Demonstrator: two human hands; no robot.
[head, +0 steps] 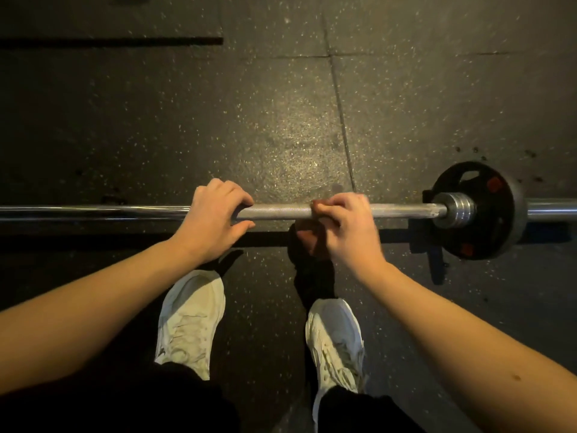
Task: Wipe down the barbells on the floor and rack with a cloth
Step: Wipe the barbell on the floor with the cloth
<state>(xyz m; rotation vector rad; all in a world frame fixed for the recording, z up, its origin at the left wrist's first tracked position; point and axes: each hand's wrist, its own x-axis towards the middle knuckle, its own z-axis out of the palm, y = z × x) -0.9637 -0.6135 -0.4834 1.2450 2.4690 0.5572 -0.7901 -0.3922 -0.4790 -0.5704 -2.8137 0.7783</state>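
Observation:
A steel barbell (278,211) lies across the dark rubber floor, running left to right, with a black weight plate (496,210) on its right end. My left hand (215,218) curls over the bar left of the middle, fingers on the far side and thumb on the near side. My right hand (346,223) grips a dark reddish cloth (309,239) wrapped against the bar; the cloth's loose end hangs below the bar toward my right shoe. Most of the cloth is hidden by my fingers and by shadow.
My two white shoes (190,323) stand just behind the bar, on speckled rubber floor tiles (281,120). A dark strip (109,41) lies on the floor at the far left. The bar's sleeve (552,209) runs out past the plate to the right edge.

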